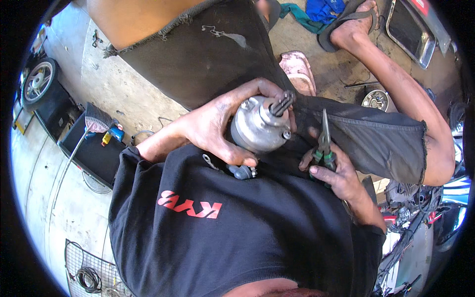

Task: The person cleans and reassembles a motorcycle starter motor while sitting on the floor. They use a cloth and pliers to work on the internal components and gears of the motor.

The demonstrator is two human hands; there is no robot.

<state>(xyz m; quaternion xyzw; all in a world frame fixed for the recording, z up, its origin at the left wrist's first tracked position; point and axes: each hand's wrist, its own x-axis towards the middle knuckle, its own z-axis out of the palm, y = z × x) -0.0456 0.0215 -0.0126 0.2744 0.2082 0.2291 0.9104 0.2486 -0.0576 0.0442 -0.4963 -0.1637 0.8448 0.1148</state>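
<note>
My left hand (210,126) is wrapped round a silver starter motor (255,131) held before my chest. Its toothed shaft (282,104) points up and away to the right. Below my left thumb is a grey rubber-booted terminal (242,172) with a small bolt. A metal ring lug (208,160) shows beside it, against my black shirt. To the right of the motor, my right hand (341,175) grips needle-nose pliers (324,141) by their green handles, jaws upward and apart from the motor. Whether the jaws are fully closed is hard to see.
On the floor at left are a spoked wheel (39,85), a black tray (89,156) and a broom (97,123). A round metal part (376,100) lies beyond my bent leg. Engine parts and cables (413,205) crowd the right side. A wire mesh basket (94,270) stands lower left.
</note>
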